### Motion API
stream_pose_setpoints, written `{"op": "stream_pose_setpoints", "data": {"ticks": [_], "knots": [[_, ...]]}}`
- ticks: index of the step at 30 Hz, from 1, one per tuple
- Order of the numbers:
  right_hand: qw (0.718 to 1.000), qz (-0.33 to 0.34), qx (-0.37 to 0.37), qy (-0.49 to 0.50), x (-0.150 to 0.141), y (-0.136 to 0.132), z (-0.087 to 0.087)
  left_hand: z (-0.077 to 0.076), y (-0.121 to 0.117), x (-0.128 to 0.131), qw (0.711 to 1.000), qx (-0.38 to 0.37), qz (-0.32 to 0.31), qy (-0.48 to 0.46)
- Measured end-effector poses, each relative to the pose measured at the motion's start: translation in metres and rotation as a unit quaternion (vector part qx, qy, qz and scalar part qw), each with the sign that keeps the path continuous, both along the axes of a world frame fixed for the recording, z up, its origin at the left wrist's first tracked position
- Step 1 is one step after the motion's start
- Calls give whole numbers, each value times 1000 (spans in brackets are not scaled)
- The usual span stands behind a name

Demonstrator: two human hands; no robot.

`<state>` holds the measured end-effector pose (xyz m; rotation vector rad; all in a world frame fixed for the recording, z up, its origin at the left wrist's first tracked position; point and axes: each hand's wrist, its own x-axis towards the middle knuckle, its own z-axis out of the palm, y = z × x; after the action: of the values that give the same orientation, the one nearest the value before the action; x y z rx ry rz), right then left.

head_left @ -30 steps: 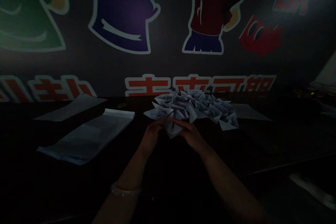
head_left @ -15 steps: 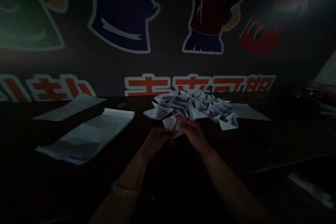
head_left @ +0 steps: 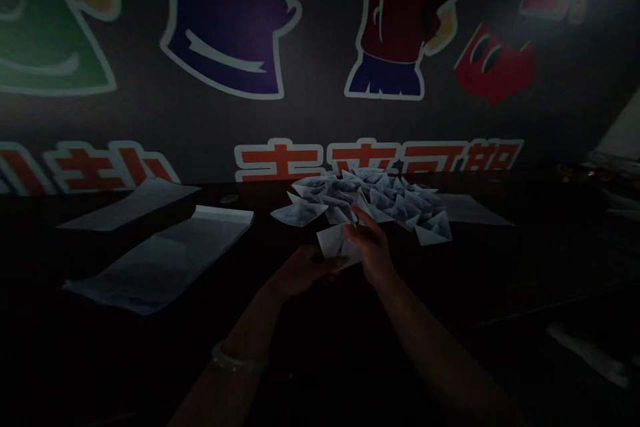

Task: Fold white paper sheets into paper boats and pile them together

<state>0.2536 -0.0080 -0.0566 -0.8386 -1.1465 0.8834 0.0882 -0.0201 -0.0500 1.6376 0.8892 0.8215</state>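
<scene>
Between my hands is a white folded paper boat (head_left: 337,243), tilted and partly hidden by my fingers. My right hand (head_left: 373,250) pinches its upper right side. My left hand (head_left: 305,272) lies lower, its fingers reaching under the paper's near edge. Just beyond my hands, a heap of several folded paper boats (head_left: 370,197) lies on the dark table (head_left: 500,260). One white boat (head_left: 299,214) sits at the heap's left edge, a little beyond my left fingers. A pale bracelet (head_left: 239,359) circles my left wrist.
Flat sheets of white paper (head_left: 160,260) lie to the left, with another (head_left: 130,203) behind them and one (head_left: 473,209) to the right of the heap. A small round disc (head_left: 229,199) sits near the far edge. A cartoon-painted wall (head_left: 235,27) rises behind the table.
The paper boat has risen and moved slightly right, with my right hand higher on it. My left hand has slid right and lower along its near edge. The heap looks unchanged.
</scene>
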Motion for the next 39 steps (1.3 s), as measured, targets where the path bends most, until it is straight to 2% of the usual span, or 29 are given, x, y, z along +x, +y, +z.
{"op": "stream_pose_setpoints", "data": {"ticks": [2, 5, 7, 11, 15, 20, 24, 29, 33, 39], "knots": [[999, 30, -10, -29, -1, 0, 0, -1, 4, -2, 999, 23, 24, -18], [991, 79, -28, -107, -5, -1, -1, -3, 11, -7, 987, 89, 117, -57], [983, 97, -34, -153, -8, -3, -1, -3, 14, -9, 981, 125, 139, -51], [978, 112, -23, -176, -8, -3, -2, -1, 13, -9, 967, 189, 169, -3], [974, 107, -8, -201, -5, 0, -2, 1, 9, -6, 952, 206, 226, 7], [978, 73, 1, -197, -5, 0, -2, -3, 10, -5, 948, 221, 227, -8], [982, 67, 19, -175, -5, 0, -4, -3, 11, -6, 940, 266, 212, -6], [981, 45, 67, -174, -5, 2, -7, -2, 10, -6, 934, 297, 197, 27], [976, 55, 84, -194, -3, 2, -10, -2, 8, -6, 923, 337, 180, 54], [969, 72, 88, -217, -3, 1, -9, 1, 6, -7, 931, 317, 179, 30]]}}
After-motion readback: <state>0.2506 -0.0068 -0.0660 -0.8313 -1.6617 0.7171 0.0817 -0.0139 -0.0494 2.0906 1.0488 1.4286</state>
